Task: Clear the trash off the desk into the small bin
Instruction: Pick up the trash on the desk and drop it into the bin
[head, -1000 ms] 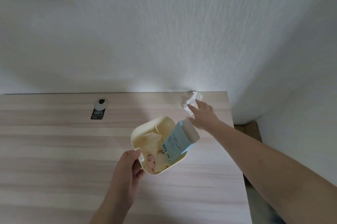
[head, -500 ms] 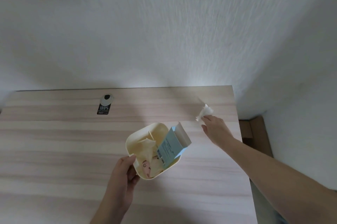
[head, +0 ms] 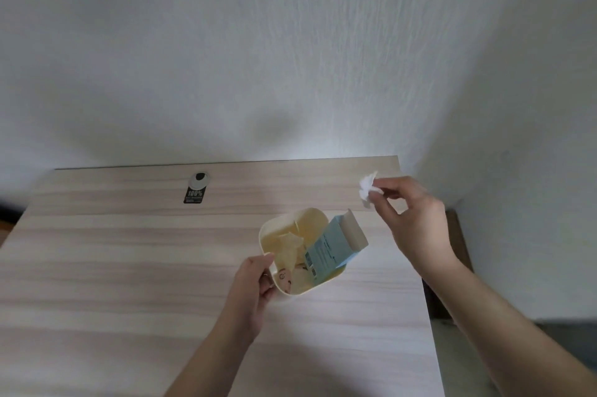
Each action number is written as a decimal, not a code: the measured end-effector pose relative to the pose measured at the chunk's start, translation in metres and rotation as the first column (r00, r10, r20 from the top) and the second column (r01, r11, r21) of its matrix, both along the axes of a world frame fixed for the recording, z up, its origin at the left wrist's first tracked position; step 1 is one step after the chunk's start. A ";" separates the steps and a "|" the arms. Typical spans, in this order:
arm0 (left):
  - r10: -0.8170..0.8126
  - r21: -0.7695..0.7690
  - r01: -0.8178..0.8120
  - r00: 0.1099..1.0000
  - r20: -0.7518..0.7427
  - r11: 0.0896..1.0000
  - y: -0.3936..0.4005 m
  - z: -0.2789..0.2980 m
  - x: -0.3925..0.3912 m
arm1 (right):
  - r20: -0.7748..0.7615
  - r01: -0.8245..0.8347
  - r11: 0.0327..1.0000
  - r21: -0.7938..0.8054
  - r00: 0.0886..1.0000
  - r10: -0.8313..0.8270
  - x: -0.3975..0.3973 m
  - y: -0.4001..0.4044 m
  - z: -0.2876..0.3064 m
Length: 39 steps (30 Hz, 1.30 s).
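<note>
**Right hand carries tissue toward the bin**

My right hand (head: 416,228) pinches the crumpled tissue (head: 367,187) above the counter (head: 129,267), right of the small bin (head: 268,235). My left hand (head: 255,286) clamps its rim, steadying it, I judge, for the drop.

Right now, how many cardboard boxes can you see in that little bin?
1. A light blue cardboard box stands tilted in the small cream bin, its open flap sticking out over the rim on the right. Crumpled wrappers fill the rest; smaller boxes could be hidden beneath.
</note>
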State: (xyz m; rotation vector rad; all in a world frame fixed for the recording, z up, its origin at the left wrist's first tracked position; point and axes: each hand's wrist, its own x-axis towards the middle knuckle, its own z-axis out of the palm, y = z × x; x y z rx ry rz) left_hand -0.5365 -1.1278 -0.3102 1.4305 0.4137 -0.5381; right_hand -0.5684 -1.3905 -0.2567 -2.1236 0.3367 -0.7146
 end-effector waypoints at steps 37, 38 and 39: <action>-0.097 -0.237 0.107 0.994 0.053 0.966 0.210 0.005 0.015 | -0.318 -0.118 0.991 -0.055 0.943 0.095 -0.028 0.279 0.019; -0.095 -0.242 0.105 0.994 0.050 0.965 0.214 0.005 0.015 | -0.318 -0.124 0.991 -0.049 0.943 0.102 -0.027 0.285 0.019; -0.090 -0.250 0.099 0.995 0.046 0.963 0.217 0.004 0.016 | -0.313 -0.123 0.991 -0.043 0.944 0.104 -0.026 0.290 0.018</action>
